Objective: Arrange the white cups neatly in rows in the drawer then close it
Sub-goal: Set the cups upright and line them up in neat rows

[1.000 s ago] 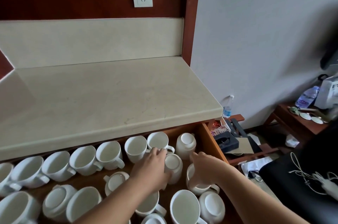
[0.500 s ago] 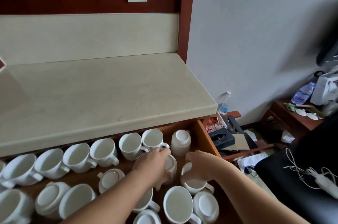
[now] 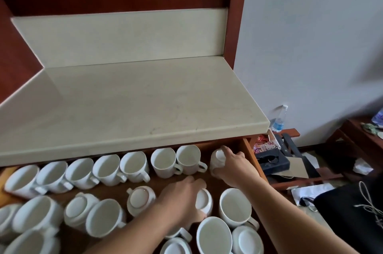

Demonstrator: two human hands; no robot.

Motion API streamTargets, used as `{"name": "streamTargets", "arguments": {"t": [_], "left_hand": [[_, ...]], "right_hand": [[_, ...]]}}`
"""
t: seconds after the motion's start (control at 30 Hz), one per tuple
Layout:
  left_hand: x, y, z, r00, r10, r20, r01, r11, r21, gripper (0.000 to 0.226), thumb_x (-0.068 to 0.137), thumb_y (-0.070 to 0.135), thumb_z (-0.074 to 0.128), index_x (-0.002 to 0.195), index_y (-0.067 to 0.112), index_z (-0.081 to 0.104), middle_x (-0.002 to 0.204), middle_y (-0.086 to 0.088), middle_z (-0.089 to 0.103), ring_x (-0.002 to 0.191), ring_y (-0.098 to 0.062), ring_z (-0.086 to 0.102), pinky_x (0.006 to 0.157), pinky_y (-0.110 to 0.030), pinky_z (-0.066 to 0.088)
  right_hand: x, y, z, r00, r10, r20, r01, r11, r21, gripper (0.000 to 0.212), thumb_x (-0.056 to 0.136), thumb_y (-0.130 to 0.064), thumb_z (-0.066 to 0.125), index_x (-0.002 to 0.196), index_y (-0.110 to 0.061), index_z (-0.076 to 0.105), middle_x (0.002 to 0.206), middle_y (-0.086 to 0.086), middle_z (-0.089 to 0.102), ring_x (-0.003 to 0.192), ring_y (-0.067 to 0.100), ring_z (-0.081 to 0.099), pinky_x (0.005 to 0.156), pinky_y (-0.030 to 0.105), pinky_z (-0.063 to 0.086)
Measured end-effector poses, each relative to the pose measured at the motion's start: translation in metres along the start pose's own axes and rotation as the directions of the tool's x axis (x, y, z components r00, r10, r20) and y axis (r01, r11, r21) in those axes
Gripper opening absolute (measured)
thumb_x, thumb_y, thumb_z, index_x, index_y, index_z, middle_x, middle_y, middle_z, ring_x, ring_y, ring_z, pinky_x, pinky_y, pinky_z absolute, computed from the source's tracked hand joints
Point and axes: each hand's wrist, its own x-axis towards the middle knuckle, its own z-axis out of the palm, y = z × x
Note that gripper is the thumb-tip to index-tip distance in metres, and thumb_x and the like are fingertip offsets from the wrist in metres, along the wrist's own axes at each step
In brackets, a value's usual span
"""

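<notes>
The open wooden drawer (image 3: 251, 156) under the counter holds several white cups. A back row of upright cups (image 3: 132, 165) runs along under the counter edge, handles to the right. Nearer me the cups stand loosely, some upside down (image 3: 142, 198), some upright (image 3: 235, 206). My right hand (image 3: 235, 165) grips an upside-down cup (image 3: 217, 157) at the right end of the back row. My left hand (image 3: 180, 199) is curled round another upside-down cup (image 3: 204, 202) in the middle of the drawer.
The cream stone counter (image 3: 132, 108) overhangs the back of the drawer. To the right, on a low wooden rack (image 3: 294, 179), lie a dark box, papers and a water bottle (image 3: 278, 122). A black bag with a white cord (image 3: 352, 218) sits at lower right.
My right hand left the upright cup at the drawer's right and reached back to the upside-down cup in the far right corner. My left hand stays on its cup. The view shifted left.
</notes>
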Motion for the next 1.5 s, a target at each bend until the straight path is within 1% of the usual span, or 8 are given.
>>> {"name": "streamTargets", "arguments": {"t": [0.37, 0.53, 0.63, 0.77, 0.97, 1.1, 1.33, 1.5], "left_hand": [[-0.015, -0.001, -0.003, 0.996, -0.016, 0.092, 0.022, 0.998, -0.064, 0.070, 0.078, 0.050, 0.075, 0.138, 0.040, 0.041, 0.131, 0.001, 0.048, 0.120, -0.030, 0.056, 0.097, -0.046, 0.049], [-0.005, -0.008, -0.013, 0.990, -0.110, 0.090, 0.135, 0.925, -0.354, 0.059, 0.080, 0.061, 0.069, 0.131, 0.035, 0.055, 0.130, 0.012, 0.057, 0.119, -0.010, 0.057, 0.095, -0.029, 0.046], [0.005, -0.012, -0.021, 0.965, -0.255, 0.054, 0.232, 0.748, -0.622, 0.045, 0.077, 0.066, 0.068, 0.107, 0.033, 0.067, 0.105, 0.014, 0.071, 0.094, -0.006, 0.067, 0.083, -0.029, 0.053], [0.020, -0.006, -0.031, 0.928, -0.329, 0.174, 0.263, 0.247, -0.933, 0.039, 0.082, 0.048, 0.078, 0.095, 0.012, 0.072, 0.088, -0.008, 0.069, 0.070, -0.021, 0.065, 0.072, -0.036, 0.057], [0.017, 0.004, -0.050, 0.914, 0.066, 0.400, 0.405, -0.224, -0.887, 0.083, 0.080, 0.065, 0.077, 0.121, -0.006, 0.062, 0.087, -0.022, 0.064, 0.082, -0.040, 0.066, 0.100, -0.048, 0.054], [0.011, 0.010, -0.059, 0.948, 0.105, 0.301, 0.318, -0.372, -0.872, 0.072, 0.084, 0.052, 0.073, 0.134, 0.002, 0.062, 0.107, -0.023, 0.065, 0.087, -0.033, 0.066, 0.077, -0.044, 0.061], [0.002, 0.000, -0.073, 0.998, -0.028, 0.064, 0.064, -0.016, -0.998, 0.050, 0.071, 0.038, 0.086, 0.114, 0.014, 0.075, 0.110, -0.015, 0.073, 0.097, -0.030, 0.071, 0.081, -0.047, 0.062], [0.003, -0.006, -0.087, 0.994, 0.105, 0.026, -0.017, 0.386, -0.922, 0.072, 0.060, 0.044, 0.094, 0.124, 0.030, 0.065, 0.118, 0.004, 0.074, 0.108, -0.015, 0.071, 0.092, -0.037, 0.058]], "right_hand": [[0.007, -0.004, 0.004, 0.997, 0.054, -0.060, -0.047, 0.993, 0.111, 0.084, 0.080, -0.042, 0.076, 0.149, -0.033, 0.030, 0.126, 0.011, 0.053, 0.104, 0.030, 0.063, 0.086, 0.041, 0.056], [-0.013, -0.002, -0.004, 0.992, 0.051, -0.116, -0.031, 0.986, 0.167, 0.074, 0.074, -0.042, 0.077, 0.137, -0.034, 0.039, 0.110, 0.004, 0.056, 0.091, 0.024, 0.059, 0.076, 0.035, 0.050], [-0.029, -0.002, -0.014, 0.985, 0.037, -0.170, -0.001, 0.978, 0.209, 0.073, 0.069, -0.045, 0.076, 0.131, -0.034, 0.041, 0.108, 0.001, 0.061, 0.096, 0.023, 0.059, 0.077, 0.036, 0.050], [-0.057, -0.007, -0.032, 0.968, -0.013, -0.249, 0.081, 0.962, 0.263, 0.066, 0.067, -0.043, 0.075, 0.124, -0.037, 0.042, 0.107, -0.006, 0.060, 0.091, 0.015, 0.060, 0.068, 0.032, 0.047], [-0.095, -0.021, -0.048, 0.944, -0.152, -0.294, 0.246, 0.916, 0.316, 0.070, 0.064, -0.042, 0.078, 0.119, -0.047, 0.036, 0.106, -0.011, 0.058, 0.086, 0.008, 0.059, 0.064, 0.024, 0.047], [-0.103, -0.023, -0.048, 0.941, -0.195, -0.276, 0.292, 0.880, 0.375, 0.074, 0.062, -0.037, 0.086, 0.117, -0.044, 0.037, 0.117, -0.010, 0.056, 0.094, 0.012, 0.063, 0.068, 0.022, 0.053], [-0.099, -0.016, -0.061, 0.989, -0.119, -0.085, 0.141, 0.612, 0.778, 0.061, 0.079, -0.034, 0.086, 0.126, -0.030, 0.048, 0.112, 0.013, 0.069, 0.099, 0.029, 0.072, 0.086, 0.055, 0.060], [-0.088, -0.018, -0.069, 0.975, -0.208, 0.078, 0.114, 0.768, 0.630, 0.068, 0.074, -0.031, 0.089, 0.132, -0.035, 0.054, 0.115, 0.006, 0.067, 0.103, 0.024, 0.071, 0.090, 0.046, 0.060]]}}
